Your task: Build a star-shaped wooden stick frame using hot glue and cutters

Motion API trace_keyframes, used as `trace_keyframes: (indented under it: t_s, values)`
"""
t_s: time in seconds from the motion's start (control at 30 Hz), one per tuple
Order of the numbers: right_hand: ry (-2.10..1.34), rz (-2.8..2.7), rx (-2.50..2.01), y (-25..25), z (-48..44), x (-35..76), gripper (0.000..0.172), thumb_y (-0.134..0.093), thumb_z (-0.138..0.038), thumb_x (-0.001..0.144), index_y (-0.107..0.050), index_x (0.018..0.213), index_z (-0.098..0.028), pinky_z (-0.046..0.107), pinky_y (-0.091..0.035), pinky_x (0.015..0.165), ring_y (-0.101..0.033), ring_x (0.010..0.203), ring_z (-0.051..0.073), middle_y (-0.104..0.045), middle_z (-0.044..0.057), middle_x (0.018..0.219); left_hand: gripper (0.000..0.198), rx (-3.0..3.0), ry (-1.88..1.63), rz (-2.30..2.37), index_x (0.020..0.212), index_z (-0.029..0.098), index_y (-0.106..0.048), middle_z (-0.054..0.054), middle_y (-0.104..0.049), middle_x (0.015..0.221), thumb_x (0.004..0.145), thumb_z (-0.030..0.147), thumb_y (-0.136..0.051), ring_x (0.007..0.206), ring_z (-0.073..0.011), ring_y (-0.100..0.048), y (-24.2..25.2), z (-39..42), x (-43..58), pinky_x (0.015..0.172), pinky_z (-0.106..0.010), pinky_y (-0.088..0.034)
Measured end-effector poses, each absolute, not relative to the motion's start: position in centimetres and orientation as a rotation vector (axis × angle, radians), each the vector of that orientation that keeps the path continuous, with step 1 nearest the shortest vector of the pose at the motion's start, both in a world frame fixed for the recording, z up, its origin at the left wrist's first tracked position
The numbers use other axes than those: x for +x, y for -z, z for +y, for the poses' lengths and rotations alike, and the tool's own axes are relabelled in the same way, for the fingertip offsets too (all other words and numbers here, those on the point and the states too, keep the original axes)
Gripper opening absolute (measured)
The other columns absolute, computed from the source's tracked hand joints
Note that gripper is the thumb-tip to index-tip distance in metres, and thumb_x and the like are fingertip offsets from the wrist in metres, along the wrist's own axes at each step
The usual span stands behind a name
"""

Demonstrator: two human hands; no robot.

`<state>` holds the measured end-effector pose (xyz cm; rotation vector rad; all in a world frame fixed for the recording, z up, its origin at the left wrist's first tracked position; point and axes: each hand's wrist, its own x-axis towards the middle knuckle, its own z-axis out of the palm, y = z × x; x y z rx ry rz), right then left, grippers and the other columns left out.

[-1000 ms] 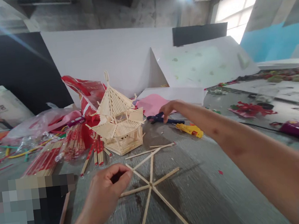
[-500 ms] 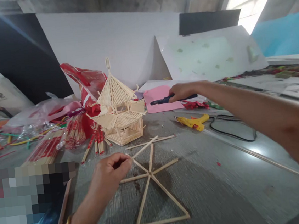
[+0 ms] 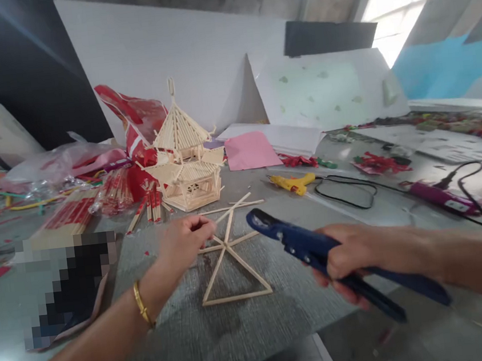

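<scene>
A flat frame of thin wooden sticks (image 3: pixel 230 262) lies on the grey mat (image 3: pixel 281 314), its spokes meeting at a hub with a triangle at the near side. My left hand (image 3: pixel 185 242), fingers pinched together, rests at the left end of one spoke. My right hand (image 3: pixel 352 258) grips the handles of a dark blue cutter (image 3: pixel 312 247), held above the mat to the right of the frame, its jaws pointing left toward the sticks. Behind the frame stands a wooden stick pavilion model (image 3: pixel 184 155).
Bundles of red-tipped sticks (image 3: pixel 109 203) and plastic bags lie at the left. A yellow glue gun (image 3: pixel 292 182) with a black cord and a purple tool (image 3: pixel 436 197) lie at the right. Pink paper (image 3: pixel 250 151) and white boards stand at the back. A blurred dark item sits at near left.
My right hand picked up the blue cutter from beside the pink paper and brought it back toward me, near the stick frame. My left hand stayed pinched at the frame.
</scene>
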<state>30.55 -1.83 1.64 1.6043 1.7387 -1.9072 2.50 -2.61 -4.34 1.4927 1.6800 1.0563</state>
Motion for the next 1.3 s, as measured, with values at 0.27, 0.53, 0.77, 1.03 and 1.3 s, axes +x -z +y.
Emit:
trace_keyframes:
  t_s: [0.27,0.53,0.77,1.03,1.3]
  values:
    - [1.662,1.858,1.747,-1.9,-4.1,27.6,0.016,-0.051,-0.020,0.068,-0.043,0.081,-0.017,0.020,-0.044,0.047,-0.055,0.051,0.011,-0.058,0.000,0.058,0.025,1.598,-0.998,1.666,0.066,0.017,-0.065,0.001,-0.058,0.055,0.072,0.038,-0.054,0.050,-0.0117,-0.049,3.4,-2.9,4.3,0.050,-0.022,-0.036]
    - [1.630,1.920,1.707,-1.7,-4.6,27.5,0.014,-0.050,-0.020,0.067,-0.041,0.076,-0.018,0.021,-0.045,0.047,-0.055,0.050,0.012,-0.057,0.000,0.057,0.026,1.661,-1.023,1.635,0.066,0.017,-0.066,0.000,-0.060,0.057,0.073,0.038,-0.053,0.052,-0.0124,-0.051,3.1,-2.8,5.8,0.051,-0.022,-0.037]
    - [1.611,1.889,1.766,-2.2,-4.7,27.1,0.013,-0.050,-0.019,0.067,-0.041,0.076,-0.018,0.020,-0.043,0.044,-0.053,0.046,0.011,-0.056,-0.001,0.054,0.029,1.694,-1.044,1.673,0.070,0.016,-0.070,-0.001,-0.063,0.060,0.074,0.039,-0.052,0.055,-0.0141,-0.055,2.8,-3.1,6.3,0.052,-0.023,-0.041]
    - [1.591,1.915,1.771,-2.5,-4.8,26.6,0.007,-0.047,-0.018,0.069,-0.040,0.071,-0.018,0.020,-0.043,0.044,-0.051,0.044,0.010,-0.055,0.000,0.053,0.030,1.670,-1.088,1.672,0.086,0.016,-0.072,-0.001,-0.067,0.064,0.073,0.038,-0.055,0.052,-0.0136,-0.059,2.8,-2.8,6.2,0.053,-0.024,-0.045]
    - [1.601,1.927,1.773,-1.9,-4.9,26.4,0.008,-0.049,-0.019,0.067,-0.041,0.070,-0.017,0.019,-0.043,0.042,-0.051,0.044,0.010,-0.054,0.000,0.053,0.030,1.656,-1.084,1.690,0.089,0.015,-0.072,-0.001,-0.069,0.066,0.074,0.036,-0.057,0.052,-0.0134,-0.061,2.3,-3.1,6.3,0.049,-0.022,-0.043]
